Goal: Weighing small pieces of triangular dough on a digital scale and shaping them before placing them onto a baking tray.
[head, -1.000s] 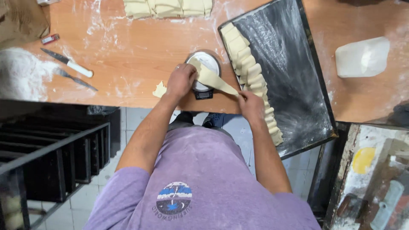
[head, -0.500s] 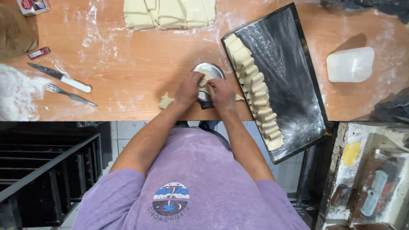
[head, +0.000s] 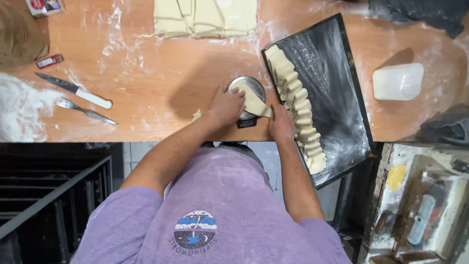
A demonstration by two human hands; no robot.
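A pale strip of dough (head: 255, 101) lies across the round metal pan of a small scale (head: 248, 87) near the table's front edge. My left hand (head: 225, 106) presses on the strip's left end. My right hand (head: 282, 122) pinches its right end, just beside the black baking tray (head: 337, 93). A row of several rolled dough pieces (head: 298, 105) runs along the tray's left side. A small scrap of dough (head: 196, 115) lies left of my left hand.
A stack of cut dough sheets (head: 205, 17) sits at the table's far edge. A knife (head: 73, 90) and fork (head: 85, 111) lie at left beside a flour heap (head: 17, 110). A white block (head: 398, 81) rests at right. Black racks (head: 49, 195) stand below left.
My hands came together over the scale, then spread again. The dough strip, earlier stretched toward the tray, now lies over the scale pan with a hand at each end.
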